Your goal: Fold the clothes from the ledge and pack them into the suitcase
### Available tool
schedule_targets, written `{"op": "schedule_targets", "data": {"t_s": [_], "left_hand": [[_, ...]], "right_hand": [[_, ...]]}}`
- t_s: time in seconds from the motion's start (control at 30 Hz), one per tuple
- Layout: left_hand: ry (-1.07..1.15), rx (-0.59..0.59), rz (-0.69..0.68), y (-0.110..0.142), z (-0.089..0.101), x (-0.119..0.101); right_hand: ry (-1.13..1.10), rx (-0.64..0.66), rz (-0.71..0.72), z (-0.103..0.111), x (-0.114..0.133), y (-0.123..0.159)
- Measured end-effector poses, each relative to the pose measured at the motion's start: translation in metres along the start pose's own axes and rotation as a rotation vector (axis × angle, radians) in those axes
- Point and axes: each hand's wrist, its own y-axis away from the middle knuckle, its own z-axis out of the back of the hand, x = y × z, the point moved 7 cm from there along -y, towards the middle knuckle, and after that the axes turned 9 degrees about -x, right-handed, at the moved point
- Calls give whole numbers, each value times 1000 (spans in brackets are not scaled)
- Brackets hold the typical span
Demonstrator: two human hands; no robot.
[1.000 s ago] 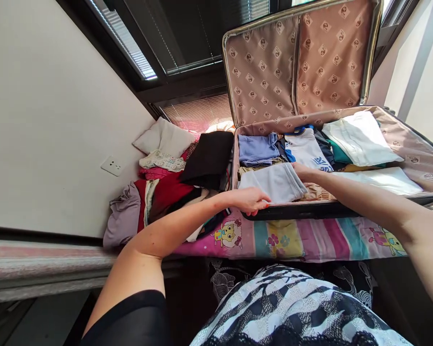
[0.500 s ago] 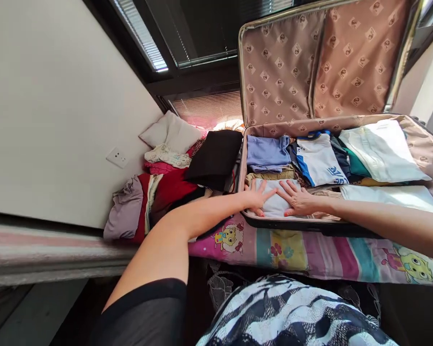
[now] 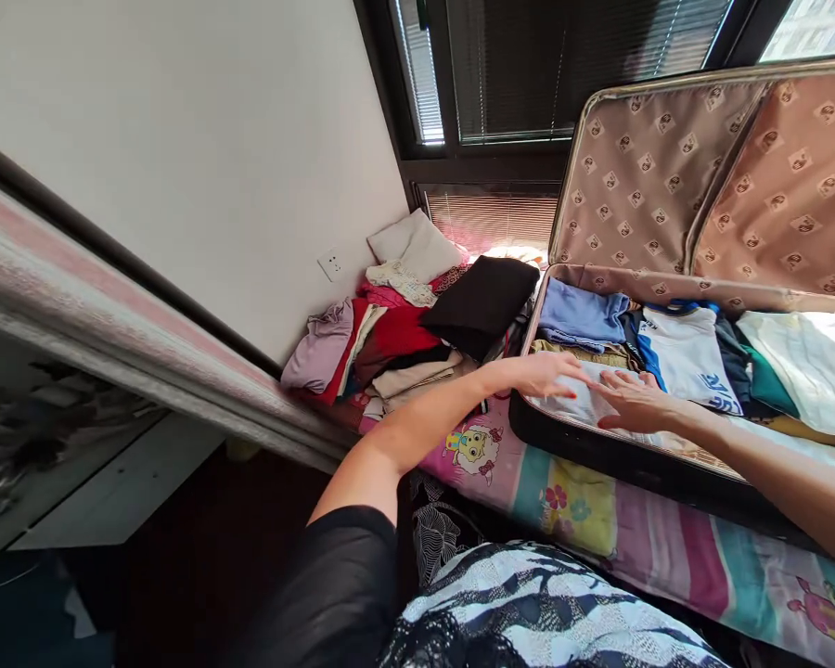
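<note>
An open suitcase (image 3: 598,455) on the bed holds folded clothes. Over its near left corner, my left hand (image 3: 546,374) is stretched out with fingers extended, above a folded white garment (image 3: 576,408). My right hand (image 3: 633,401) lies flat at the same garment, fingers spread; whether it still touches the cloth I cannot tell. Neither hand holds anything. Behind them in the case are a folded blue garment (image 3: 583,314), a white and blue jersey (image 3: 688,357) and a white folded garment (image 3: 807,362).
Left of the suitcase lie a black folded cloth (image 3: 487,297), red clothes (image 3: 396,339), a mauve garment (image 3: 326,345) and a pale pillow (image 3: 417,246). The suitcase lid (image 3: 640,176) leans back toward the window. A wall (image 3: 250,167) borders the left side. A cartoon-patterned bedsheet (image 3: 584,501) lies underneath.
The view has swung left, so the suitcase appears farther right. My left hand has lifted from its flat press on the white garment; my right hand's fingers are less widely spread.
</note>
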Motion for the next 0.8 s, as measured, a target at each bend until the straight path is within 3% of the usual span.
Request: {"op": "schedule_targets", "data": {"t_s": [0.07, 0.17, 0.27, 0.37, 0.47, 0.53, 0.6, 0.7, 0.8], "left_hand": [[177, -226, 94, 23, 40, 36], [208, -522, 489, 74, 90, 117], [7, -514, 876, 117, 109, 184], [-115, -365, 1052, 123, 108, 219], [-309, -327, 1002, 94, 105, 220], [-404, -350, 892, 63, 98, 205], [-402, -340, 815, 34, 83, 189], [-342, -252, 834, 2, 57, 176], [-306, -203, 907, -14, 43, 174]], "right_hand": [[-98, -35, 36, 28, 5, -5], [-239, -244, 1, 84, 11, -22], [-369, -437, -38, 134, 27, -53], [-501, -483, -142, 158, 46, -104], [-706, -433, -302, 154, 62, -168], [-874, -400, -430, 140, 65, -208], [-984, -469, -573, 127, 59, -239], [-1018, -679, -737, 109, 38, -262], [-1044, -712, -707, 84, 22, -274]]}}
